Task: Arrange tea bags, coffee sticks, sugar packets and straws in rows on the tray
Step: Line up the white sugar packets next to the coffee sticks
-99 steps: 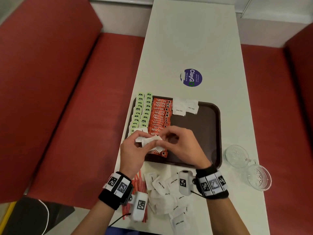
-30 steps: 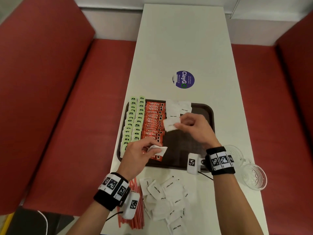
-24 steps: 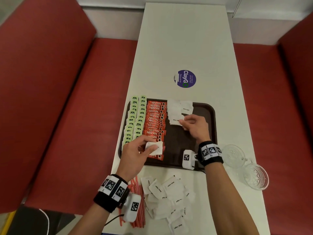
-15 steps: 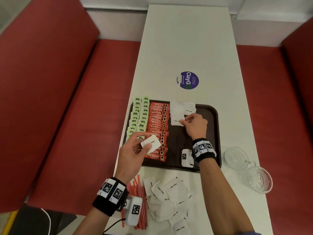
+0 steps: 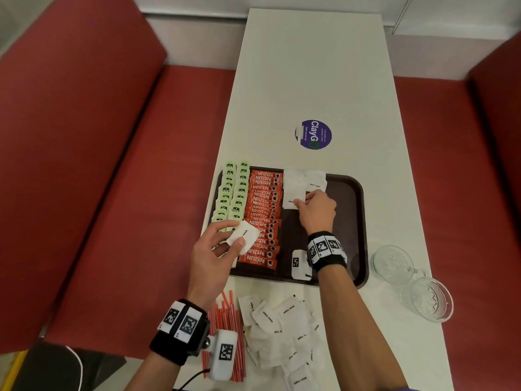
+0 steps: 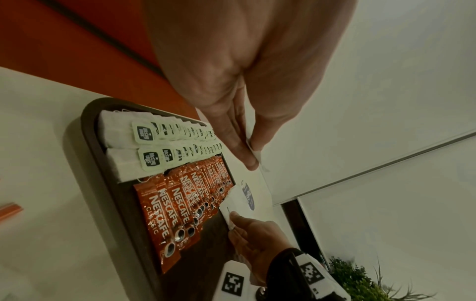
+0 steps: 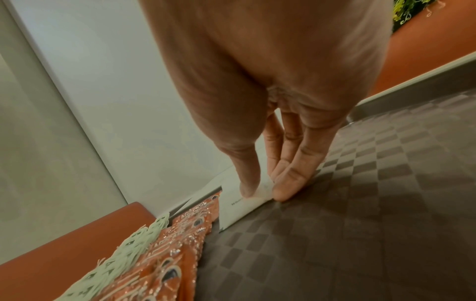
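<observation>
The right hand [image 5: 317, 210] now rests low on the tray [image 5: 355, 221], thumb and fingers pinching the near edge of a sugar packet [image 5: 291, 203] it has carried up from mid-tray and set just below the 2 packets at the far end. That starts a third row beside the coffee sticks [image 5: 263, 218]. The left hand [image 5: 214, 249] has lifted slightly and grips another sugar packet [image 5: 244, 235] above the near end of the tea bags [image 5: 231, 193], ready to pass across, I judge.

The tea bags fill 2 rows on the left, the coffee sticks 1 row beside them. Most sugar packets [image 5: 284, 334] lie heaped on the white surface [image 5: 310, 66] near the tray, with red straws [image 5: 225, 314] to their left, so much remains. 2 glass cups [image 5: 411, 280] stand right of the tray, a round sticker [image 5: 314, 134] beyond it. Red bench seats [image 5: 98, 165] flank the surface.
</observation>
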`<state>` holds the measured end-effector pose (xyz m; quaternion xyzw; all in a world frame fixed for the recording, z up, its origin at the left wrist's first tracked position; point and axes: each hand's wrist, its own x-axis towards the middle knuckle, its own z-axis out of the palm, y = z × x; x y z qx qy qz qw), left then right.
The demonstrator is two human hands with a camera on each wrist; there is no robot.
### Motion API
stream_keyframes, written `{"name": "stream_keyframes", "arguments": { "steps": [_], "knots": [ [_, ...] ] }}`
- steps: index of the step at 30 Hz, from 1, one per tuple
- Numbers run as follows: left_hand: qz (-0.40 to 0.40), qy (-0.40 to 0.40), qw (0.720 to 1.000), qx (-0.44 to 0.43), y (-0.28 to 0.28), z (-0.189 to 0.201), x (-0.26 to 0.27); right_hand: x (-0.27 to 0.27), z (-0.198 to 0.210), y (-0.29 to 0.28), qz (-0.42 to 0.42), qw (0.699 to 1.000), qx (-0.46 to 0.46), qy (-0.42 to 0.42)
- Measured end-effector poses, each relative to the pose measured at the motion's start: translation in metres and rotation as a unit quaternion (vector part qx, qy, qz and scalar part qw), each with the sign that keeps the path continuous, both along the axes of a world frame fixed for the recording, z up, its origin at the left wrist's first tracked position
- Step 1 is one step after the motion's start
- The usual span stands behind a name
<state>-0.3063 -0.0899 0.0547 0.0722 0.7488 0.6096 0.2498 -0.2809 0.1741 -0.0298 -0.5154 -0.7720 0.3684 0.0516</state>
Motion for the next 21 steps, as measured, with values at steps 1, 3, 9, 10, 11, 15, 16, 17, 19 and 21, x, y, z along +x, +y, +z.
{"name": "stream_keyframes", "arguments": {
  "steps": [1,3,9,10,11,15,16,17,19,21],
  "knots": [
    [0.002,-0.003,1.000,0.004,0.001,0.000,0.000,0.000,0.002,-0.001,-0.004,1.000,-0.005,0.002],
    [0.011,-0.011,1.000,0.016,0.003,0.001,0.001,0.003,0.006,-0.002,-0.015,1.000,-0.016,0.009],
    [0.029,-0.034,0.998,0.049,0.009,0.008,0.004,0.038,0.068,-0.031,0.063,0.984,-0.038,0.164],
    [0.028,-0.036,0.998,0.052,0.010,0.008,0.005,0.047,0.081,-0.043,0.117,0.971,-0.083,0.190],
    [0.025,-0.039,0.997,0.056,0.012,0.009,0.007,0.057,0.092,-0.054,0.171,0.954,-0.124,0.211],
    [0.009,-0.080,0.991,0.104,0.019,0.015,0.014,0.089,0.097,-0.075,0.335,0.901,-0.111,0.252],
    [-0.006,-0.077,0.992,0.095,0.019,0.015,0.015,0.093,0.093,-0.076,0.335,0.902,-0.087,0.256],
    [-0.027,-0.079,0.993,0.089,0.019,0.014,0.017,0.096,0.089,-0.077,0.319,0.906,-0.078,0.267],
    [-0.060,-0.104,0.988,0.098,0.019,0.012,0.020,0.103,0.084,-0.076,0.275,0.915,-0.078,0.285],
    [-0.086,-0.136,0.981,0.109,0.020,0.012,0.022,0.107,0.080,-0.072,0.245,0.924,-0.071,0.285]
  ]
}}
